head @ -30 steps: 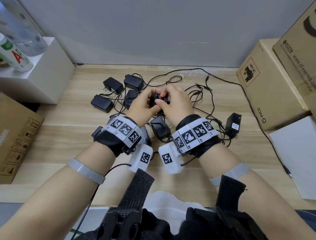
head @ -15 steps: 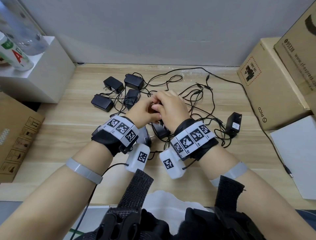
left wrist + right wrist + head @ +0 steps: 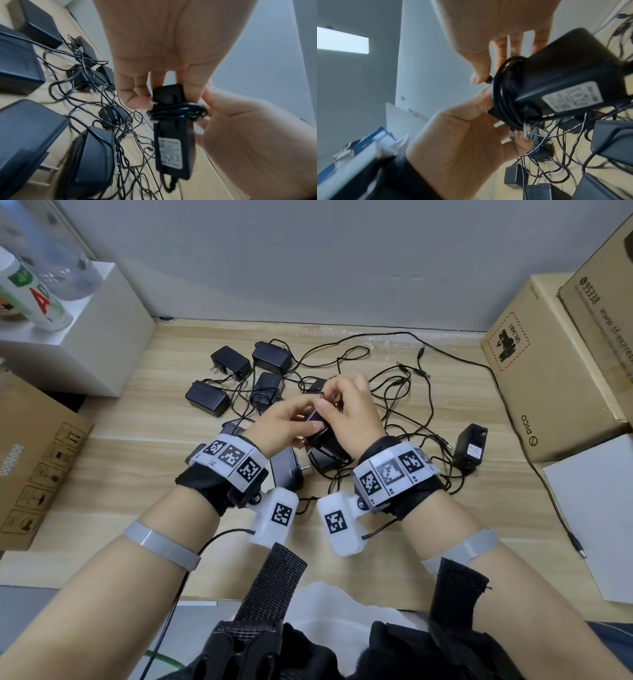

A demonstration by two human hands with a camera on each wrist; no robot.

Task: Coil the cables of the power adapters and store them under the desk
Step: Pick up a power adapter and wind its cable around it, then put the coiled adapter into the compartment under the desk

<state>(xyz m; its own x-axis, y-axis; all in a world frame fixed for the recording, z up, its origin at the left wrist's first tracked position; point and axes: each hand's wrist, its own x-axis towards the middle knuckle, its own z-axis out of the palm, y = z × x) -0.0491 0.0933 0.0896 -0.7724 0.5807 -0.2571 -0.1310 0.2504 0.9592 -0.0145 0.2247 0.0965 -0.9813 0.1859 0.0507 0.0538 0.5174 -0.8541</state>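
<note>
Both hands hold one black power adapter [image 3: 317, 419] above the wooden desk [image 3: 137, 474]. Its cable [image 3: 178, 112] is wound in several turns round the body. My left hand [image 3: 291, 419] grips the adapter [image 3: 173, 142] at one end with its fingertips [image 3: 137, 100]. My right hand [image 3: 349, 405] pinches the wound cable [image 3: 503, 92] at the coil; its thumb [image 3: 479, 77] presses a cable end. The label [image 3: 571, 96] faces the right wrist camera. Several other adapters lie on the desk, such as one [image 3: 230, 362] at the back left and one [image 3: 471, 446] at the right.
Loose black cables [image 3: 404, 392] tangle across the desk under and behind my hands. A long cable [image 3: 534, 474] runs along the right. Cardboard boxes [image 3: 534, 371] stand right, another [image 3: 30, 467] left, and a white box [image 3: 78, 337] with bottles is at the back left.
The hands stayed together over the pile. The right hand slid across the adapter, and the adapter has turned between the fingers with the cable wound round it.
</note>
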